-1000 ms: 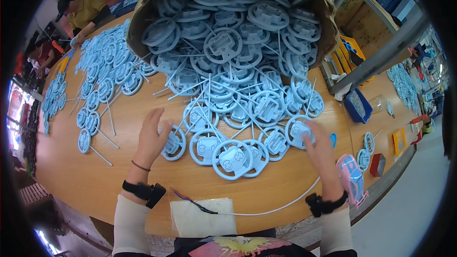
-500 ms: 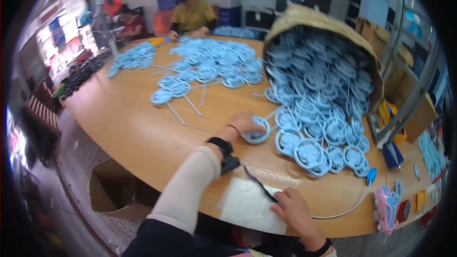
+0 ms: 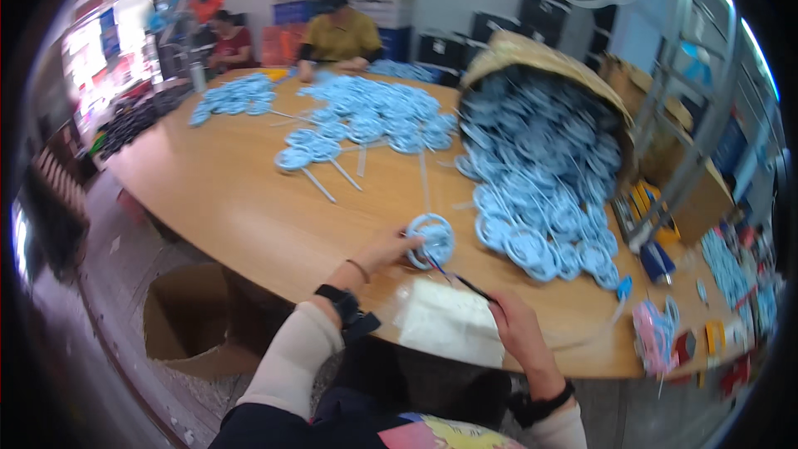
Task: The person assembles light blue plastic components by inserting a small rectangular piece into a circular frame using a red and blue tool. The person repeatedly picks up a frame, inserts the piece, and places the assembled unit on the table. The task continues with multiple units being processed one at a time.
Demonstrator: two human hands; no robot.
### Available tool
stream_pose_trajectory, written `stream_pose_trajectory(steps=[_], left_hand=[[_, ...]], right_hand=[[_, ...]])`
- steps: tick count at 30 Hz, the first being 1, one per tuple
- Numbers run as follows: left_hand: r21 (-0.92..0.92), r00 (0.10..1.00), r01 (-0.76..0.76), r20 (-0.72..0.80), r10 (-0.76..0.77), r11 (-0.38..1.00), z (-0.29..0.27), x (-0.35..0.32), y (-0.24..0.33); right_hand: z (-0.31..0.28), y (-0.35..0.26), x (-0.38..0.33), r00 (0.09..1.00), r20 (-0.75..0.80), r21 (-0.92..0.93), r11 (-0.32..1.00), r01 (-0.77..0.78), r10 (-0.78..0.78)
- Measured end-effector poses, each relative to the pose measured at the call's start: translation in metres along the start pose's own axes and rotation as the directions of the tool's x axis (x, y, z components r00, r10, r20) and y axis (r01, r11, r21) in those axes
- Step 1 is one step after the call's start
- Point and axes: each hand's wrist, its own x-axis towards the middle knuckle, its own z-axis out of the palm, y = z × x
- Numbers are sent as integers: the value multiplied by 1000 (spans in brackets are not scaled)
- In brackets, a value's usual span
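My left hand (image 3: 384,252) rests on the wooden table (image 3: 249,208) and grips the rim of a round light-blue plastic piece (image 3: 432,238). My right hand (image 3: 509,321) holds a thin dark tool (image 3: 457,278) whose tip points at that blue piece. Just under my hands, at the table's near edge, lies a white folded cloth (image 3: 445,324). To the right, a tipped brown sack (image 3: 540,62) spills a large heap of the same blue pieces (image 3: 540,175) onto the table.
More blue pieces with white sticks (image 3: 357,120) are spread across the far table, where two people (image 3: 337,33) sit working. An open cardboard box (image 3: 191,320) stands on the floor at the left. Small coloured items (image 3: 665,337) lie at the table's right end.
My view has swung left, away from the heap. My left hand drew one blue piece out to the near edge; my right hand left the pile and picked up the thin tool.
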Motion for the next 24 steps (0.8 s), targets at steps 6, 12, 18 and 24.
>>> stream_pose_trajectory(steps=[6,12,18,24], left_hand=[[-83,1000,29,-1,-29,996,27,-32,13],[-74,998,53,-29,-56,996,33,-31,22],[-40,1000,11,-10,-12,999,46,-28,25],[-101,999,-41,-2,41,994,50,-30,25]], right_hand=[[-12,-3,10,999,-4,18,999,-37,37],[-29,17,8,995,-82,48,998,-48,51],[-35,40,3,976,18,258,942,-214,217],[-39,50,7,965,68,386,885,-260,254]])
